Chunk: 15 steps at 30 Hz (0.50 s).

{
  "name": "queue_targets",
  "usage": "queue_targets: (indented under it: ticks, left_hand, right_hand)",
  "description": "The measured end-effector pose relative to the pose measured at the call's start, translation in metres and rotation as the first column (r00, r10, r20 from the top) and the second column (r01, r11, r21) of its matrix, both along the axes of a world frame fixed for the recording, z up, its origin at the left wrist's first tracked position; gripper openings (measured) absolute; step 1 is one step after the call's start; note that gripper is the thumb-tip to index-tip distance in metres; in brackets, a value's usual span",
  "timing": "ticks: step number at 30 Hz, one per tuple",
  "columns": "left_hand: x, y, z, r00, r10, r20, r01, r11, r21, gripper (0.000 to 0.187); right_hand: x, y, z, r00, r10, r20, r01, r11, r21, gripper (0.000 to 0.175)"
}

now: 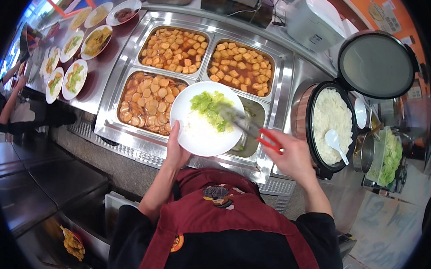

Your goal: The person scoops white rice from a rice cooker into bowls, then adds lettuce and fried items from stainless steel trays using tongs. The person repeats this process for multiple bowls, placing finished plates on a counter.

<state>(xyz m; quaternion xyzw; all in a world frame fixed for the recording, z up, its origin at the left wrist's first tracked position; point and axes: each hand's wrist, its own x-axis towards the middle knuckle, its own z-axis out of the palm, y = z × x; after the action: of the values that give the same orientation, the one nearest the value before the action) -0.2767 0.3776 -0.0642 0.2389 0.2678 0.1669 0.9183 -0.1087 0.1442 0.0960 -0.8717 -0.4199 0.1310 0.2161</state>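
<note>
My left hand [177, 147] holds the rim of a white plate [196, 142] over the steam table. White rice [203, 128] and chopped green lettuce [208, 105] lie on the plate. My right hand [291, 155] grips metal tongs by their red handles [272, 140]; their blurred tips are at the lettuce's right side. Behind the plate, two steel pans hold browned cubes in sauce [174, 48] [241, 64]. A third pan, left of the plate, holds round slices in sauce [153, 96]. The plate partly covers a fourth pan [253, 151] with some greens and liquid.
An open rice cooker [305, 128] with rice and a white spoon [334, 140] stands at right, near a clear container of lettuce [387, 161]. Several filled plates [75, 79] stand on the left counter. Another person [19, 106] is at the far left.
</note>
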Motion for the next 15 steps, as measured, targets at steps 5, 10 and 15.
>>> queue_targets:
  ticks: [5, 10, 15]
  left_hand:
    - [-0.007, 0.006, -0.006, 0.999, 0.03, -0.015, -0.029, 0.998, 0.058, 0.064]
    - [-0.024, 0.018, -0.016, 0.984, 0.128, -0.124, -0.119, 0.99, 0.076, 0.064]
    - [-0.031, 0.023, -0.018, 0.965, 0.171, -0.2, -0.156, 0.984, 0.087, 0.066]
  right_hand:
    - [0.023, 0.002, -0.032, 0.984, -0.1, -0.145, 0.098, 0.995, -0.018, 0.046]
    - [0.115, 0.012, -0.065, 0.982, -0.172, 0.075, 0.184, 0.963, -0.199, 0.041]
    - [0.198, 0.039, -0.132, 0.969, 0.069, 0.239, 0.041, 0.903, -0.427, 0.032]
